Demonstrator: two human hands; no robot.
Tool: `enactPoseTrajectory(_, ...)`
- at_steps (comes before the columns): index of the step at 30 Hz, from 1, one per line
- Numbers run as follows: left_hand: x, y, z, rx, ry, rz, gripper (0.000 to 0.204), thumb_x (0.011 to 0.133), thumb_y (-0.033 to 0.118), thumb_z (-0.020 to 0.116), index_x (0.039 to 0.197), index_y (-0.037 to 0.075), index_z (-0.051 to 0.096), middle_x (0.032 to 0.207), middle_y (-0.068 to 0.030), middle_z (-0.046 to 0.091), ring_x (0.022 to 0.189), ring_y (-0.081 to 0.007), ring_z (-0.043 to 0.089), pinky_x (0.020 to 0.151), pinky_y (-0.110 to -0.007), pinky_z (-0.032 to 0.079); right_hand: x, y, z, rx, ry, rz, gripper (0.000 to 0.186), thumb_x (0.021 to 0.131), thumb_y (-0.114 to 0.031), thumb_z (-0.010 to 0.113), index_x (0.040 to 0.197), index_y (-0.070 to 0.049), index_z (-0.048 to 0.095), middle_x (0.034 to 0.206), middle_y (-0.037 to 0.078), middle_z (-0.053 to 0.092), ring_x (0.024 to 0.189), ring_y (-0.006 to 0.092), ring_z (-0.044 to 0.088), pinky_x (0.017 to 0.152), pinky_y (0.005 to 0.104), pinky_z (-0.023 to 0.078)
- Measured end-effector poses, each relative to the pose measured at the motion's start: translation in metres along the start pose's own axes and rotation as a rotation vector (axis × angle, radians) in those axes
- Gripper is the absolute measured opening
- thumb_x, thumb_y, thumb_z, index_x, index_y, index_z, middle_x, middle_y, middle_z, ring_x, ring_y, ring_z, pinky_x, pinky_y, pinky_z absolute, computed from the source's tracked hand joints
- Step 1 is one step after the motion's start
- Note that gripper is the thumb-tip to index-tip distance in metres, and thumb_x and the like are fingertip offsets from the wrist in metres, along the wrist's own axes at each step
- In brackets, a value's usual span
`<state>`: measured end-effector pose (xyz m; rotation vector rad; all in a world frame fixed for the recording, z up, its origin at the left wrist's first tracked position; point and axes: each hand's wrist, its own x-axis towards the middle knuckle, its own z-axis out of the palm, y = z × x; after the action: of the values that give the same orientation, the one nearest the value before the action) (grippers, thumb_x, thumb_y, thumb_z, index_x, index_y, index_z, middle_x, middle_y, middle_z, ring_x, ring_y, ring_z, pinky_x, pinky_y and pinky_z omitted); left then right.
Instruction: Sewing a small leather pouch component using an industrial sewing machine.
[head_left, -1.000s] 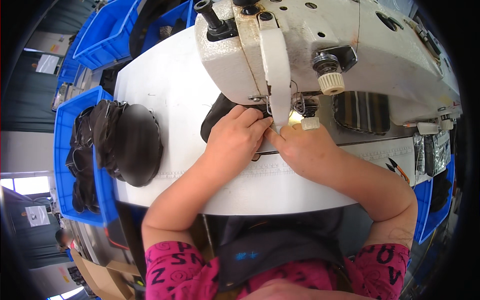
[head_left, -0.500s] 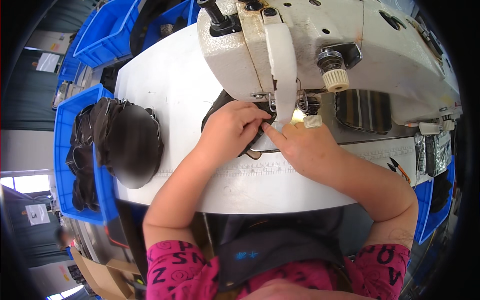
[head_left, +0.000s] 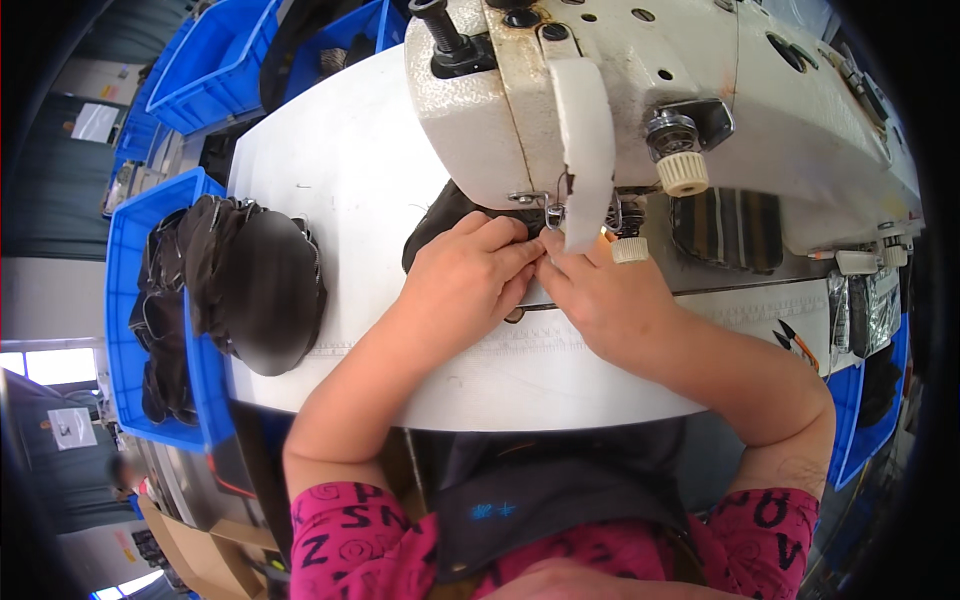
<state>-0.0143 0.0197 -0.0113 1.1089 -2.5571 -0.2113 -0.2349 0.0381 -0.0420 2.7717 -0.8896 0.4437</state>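
A dark fabric piece (head_left: 432,226) lies under the head of a white sewing machine (head_left: 480,130), partly hidden by my hands and the machine. My left hand (head_left: 465,280) has its fingers bent and pressed together on the cloth's near edge, close to the presser-foot area. Right against it, my right hand (head_left: 610,305) pinches the same edge with thumb and forefinger. The fingertips of both hands nearly meet. A white machine part hangs in front of the needle, so the stitching spot is hidden.
A striped fabric piece (head_left: 727,230) lies beneath the machine arm. Dark sewn pieces (head_left: 265,290) are heaped at the left table edge, beside a filled blue bin (head_left: 120,330). Orange-handled snips (head_left: 797,340) lie at right. A printed ruler scale (head_left: 760,308) runs along the white tabletop.
Both hands have shifted slightly, and my right fingers have drawn in closer to the left ones. Less of the fabric's near edge shows. The machine appears slightly further right in the picture.
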Motion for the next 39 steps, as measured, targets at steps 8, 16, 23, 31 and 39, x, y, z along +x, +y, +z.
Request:
enactPoseTrajectory(8, 0.004, -0.016, 0.014, -0.189, 0.134, -0.126, 0.014, 0.085, 0.011, 0.077, 0.099, 0.009, 0.078, 0.097, -0.0058, 0.073, 0.092, -0.0262, 0.069, 0.075, -0.037, 0.059, 0.002, -0.010, -0.002, 0.000, -0.067, 0.036, 0.042, 0.084, -0.012, 0.068, 0.123, 0.004, 0.070, 0.128, 0.024, 0.066, 0.085, 0.0178, 0.071, 0.061, 0.0310, 0.055)
enactPoseTrajectory(16, 0.015, -0.027, 0.026, 0.056, 0.156, -0.146, 0.016, 0.084, 0.013, 0.078, 0.099, 0.016, 0.079, 0.093, -0.0027, 0.074, 0.089, -0.0256, 0.071, 0.069, -0.039, 0.058, 0.003, -0.007, -0.003, 0.008, -0.036, 0.019, 0.042, 0.083, -0.012, 0.068, 0.121, 0.006, 0.069, 0.123, 0.025, 0.067, 0.075, 0.0154, 0.070, 0.056, 0.0298, 0.055)
enactPoseTrajectory(23, 0.020, -0.024, 0.030, 0.059, 0.198, -0.132, 0.011, 0.080, 0.015, 0.079, 0.091, 0.014, 0.079, 0.088, -0.0050, 0.073, 0.081, -0.0272, 0.071, 0.064, -0.041, 0.056, 0.004, -0.008, 0.001, 0.030, -0.039, 0.035, 0.038, 0.082, -0.011, 0.068, 0.115, 0.007, 0.069, 0.124, 0.026, 0.067, 0.069, 0.0152, 0.068, 0.056, 0.0305, 0.054)
enactPoseTrajectory(31, 0.022, -0.009, 0.026, -0.030, 0.126, -0.438, 0.010, 0.082, 0.012, 0.074, 0.092, 0.012, 0.075, 0.085, -0.0098, 0.070, 0.076, -0.0309, 0.069, 0.064, -0.043, 0.055, 0.001, -0.008, 0.004, 0.027, -0.043, 0.044, 0.040, 0.079, -0.011, 0.070, 0.114, 0.008, 0.069, 0.125, 0.026, 0.068, 0.066, 0.0154, 0.067, 0.055, 0.0312, 0.052)
enactPoseTrajectory(39, 0.009, -0.024, 0.031, 0.060, 0.252, 0.123, 0.037, 0.073, -0.001, 0.075, 0.107, 0.013, 0.079, 0.098, -0.0061, 0.073, 0.089, -0.0290, 0.070, 0.073, -0.039, 0.056, 0.003, -0.008, -0.002, 0.068, -0.093, 0.042, 0.040, 0.079, -0.010, 0.070, 0.115, 0.009, 0.069, 0.116, 0.023, 0.065, 0.069, 0.0166, 0.068, 0.054, 0.0319, 0.051)
